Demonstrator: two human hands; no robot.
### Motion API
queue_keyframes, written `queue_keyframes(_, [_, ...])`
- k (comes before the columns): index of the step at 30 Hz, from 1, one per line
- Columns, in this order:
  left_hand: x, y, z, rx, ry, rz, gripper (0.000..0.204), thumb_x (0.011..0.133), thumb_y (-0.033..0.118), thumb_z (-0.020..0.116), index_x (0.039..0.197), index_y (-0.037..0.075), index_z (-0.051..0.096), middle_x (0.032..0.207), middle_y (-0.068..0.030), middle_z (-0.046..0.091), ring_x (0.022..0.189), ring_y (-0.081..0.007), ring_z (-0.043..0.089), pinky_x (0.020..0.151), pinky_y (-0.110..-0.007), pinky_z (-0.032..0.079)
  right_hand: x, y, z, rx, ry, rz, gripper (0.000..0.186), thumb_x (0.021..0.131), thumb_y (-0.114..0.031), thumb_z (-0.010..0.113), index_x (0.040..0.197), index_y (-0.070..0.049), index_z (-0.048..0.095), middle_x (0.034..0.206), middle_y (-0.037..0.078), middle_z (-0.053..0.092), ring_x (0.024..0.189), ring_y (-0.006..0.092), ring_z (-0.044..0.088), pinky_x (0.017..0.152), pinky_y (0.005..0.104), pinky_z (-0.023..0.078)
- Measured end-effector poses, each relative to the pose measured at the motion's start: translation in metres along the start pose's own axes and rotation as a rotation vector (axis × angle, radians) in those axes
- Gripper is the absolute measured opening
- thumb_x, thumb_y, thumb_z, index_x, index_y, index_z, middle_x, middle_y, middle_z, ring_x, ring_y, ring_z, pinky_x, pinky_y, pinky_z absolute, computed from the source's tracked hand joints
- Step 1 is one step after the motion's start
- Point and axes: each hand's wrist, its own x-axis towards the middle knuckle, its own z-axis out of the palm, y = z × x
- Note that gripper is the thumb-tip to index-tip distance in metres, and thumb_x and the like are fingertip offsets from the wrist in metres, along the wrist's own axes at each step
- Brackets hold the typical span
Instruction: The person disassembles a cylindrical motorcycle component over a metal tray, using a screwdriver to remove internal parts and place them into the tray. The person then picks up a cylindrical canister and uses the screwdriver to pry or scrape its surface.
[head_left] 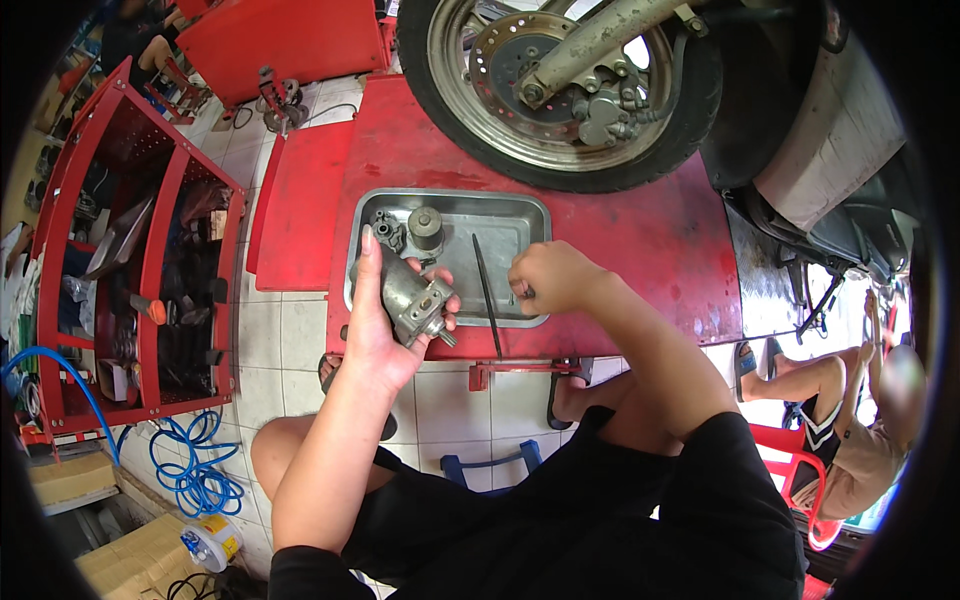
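My left hand (372,325) is wrapped round a grey metal starter motor (408,292), its splined shaft pointing toward me and to the right. My right hand (556,280) is closed over the right end of a metal tray (540,215); a small dark bit shows at its fingertips, too small to name. Inside the tray a cylindrical metal part (425,230) stands upright beside a round, gear-like metal part (386,229). A slim, dark, pointed tool (484,285) lies across the tray's near rim.
The tray rests on a red lift table (620,270) under a motorcycle's front wheel (440,125). At left stands a red tool cart (165,250), with a coiled blue hose (195,465) on the floor below. A person (865,440) sits on a red chair at far right.
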Motion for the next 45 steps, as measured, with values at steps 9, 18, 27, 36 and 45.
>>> queue_keyframes(9, [0.002,-0.012,0.001,0.220,0.003,0.022,0.058,0.092,0.071,0.061,0.097,0.014,0.056,0.089,-0.0152,0.071,0.070,-0.0273,0.071,0.057,-0.040,0.057,-0.018,-0.032,-0.050,0.490,0.396,-0.234,0.019,0.092,-0.007,0.069,0.108,0.001,0.073,0.085,0.014,0.064,0.076,0.0298,0.062,0.073,0.0401,0.051])
queue_keyframes(18, [0.003,-0.027,0.010,0.313,0.130,0.092,0.050,0.093,0.055,0.073,0.101,0.008,0.058,0.089,-0.0137,0.071,0.080,-0.0230,0.072,0.069,-0.039,0.061,-0.036,-0.076,-0.054,0.803,0.402,-0.219,0.018,0.084,-0.007,0.081,0.099,0.000,0.073,0.094,0.010,0.071,0.080,0.0268,0.063,0.076,0.0386,0.051])
queue_keyframes(27, [0.003,-0.032,0.009,0.484,0.138,0.236,0.045,0.098,0.051,0.067,0.107,0.008,0.062,0.096,-0.0068,0.067,0.086,-0.0172,0.068,0.071,-0.035,0.060,-0.023,-0.094,-0.032,0.558,0.563,-0.318,0.021,0.070,-0.008,0.088,0.089,-0.008,0.079,0.111,0.004,0.072,0.097,0.0239,0.060,0.086,0.0373,0.052])
queue_keyframes(36, [-0.004,-0.029,0.015,0.554,0.138,0.278,0.047,0.097,0.051,0.070,0.109,0.007,0.061,0.094,-0.0050,0.064,0.086,-0.0155,0.066,0.074,-0.035,0.060,-0.023,-0.095,-0.029,0.647,0.503,-0.251,0.021,0.070,-0.011,0.091,0.088,-0.009,0.081,0.099,0.003,0.066,0.097,0.0221,0.059,0.087,0.0372,0.049])
queue_keyframes(45, [-0.006,-0.029,0.017,0.565,0.169,0.254,0.047,0.094,0.051,0.073,0.105,0.006,0.063,0.094,-0.0062,0.065,0.084,-0.0164,0.067,0.072,-0.035,0.060,-0.022,-0.098,-0.027,0.630,0.493,-0.208,0.022,0.069,-0.012,0.092,0.085,-0.007,0.078,0.095,0.004,0.066,0.095,0.0239,0.062,0.085,0.0378,0.050])
